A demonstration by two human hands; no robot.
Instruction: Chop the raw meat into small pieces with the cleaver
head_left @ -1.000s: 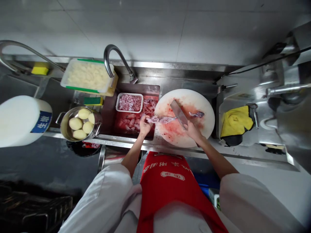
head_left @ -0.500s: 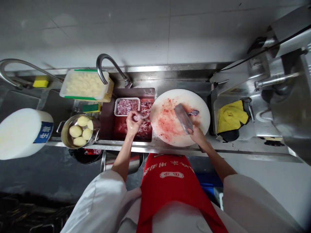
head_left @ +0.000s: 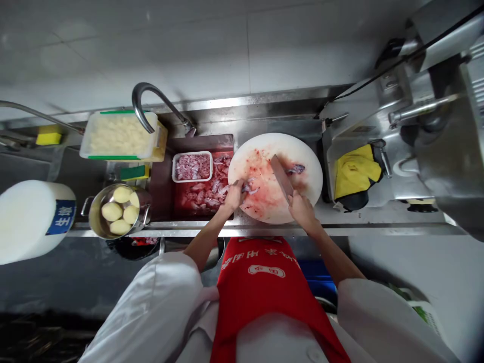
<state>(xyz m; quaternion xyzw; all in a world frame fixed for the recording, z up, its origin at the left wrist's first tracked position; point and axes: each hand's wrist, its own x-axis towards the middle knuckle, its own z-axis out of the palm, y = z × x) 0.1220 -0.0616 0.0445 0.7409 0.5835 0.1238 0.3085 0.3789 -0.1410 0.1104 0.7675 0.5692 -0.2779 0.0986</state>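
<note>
Gripping the cleaver [head_left: 282, 177] in your right hand [head_left: 301, 207] and pinching meat [head_left: 250, 187] on the board's [head_left: 264, 143] left side with your left hand [head_left: 234, 195], you're seemingly positioning it; the next cut needs it steady.

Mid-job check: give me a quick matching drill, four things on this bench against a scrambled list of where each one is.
Things
1. cleaver
2. raw piece
3. white basket
4. potatoes

Places
A. inside the metal pot
B. at the fingertips of the left hand, on the left part of the round cutting board
C. in the brown sink, full of chopped meat
D. gripped in the right hand

Pairs: 1-D, 2-B, 3-C, 4-A
</note>
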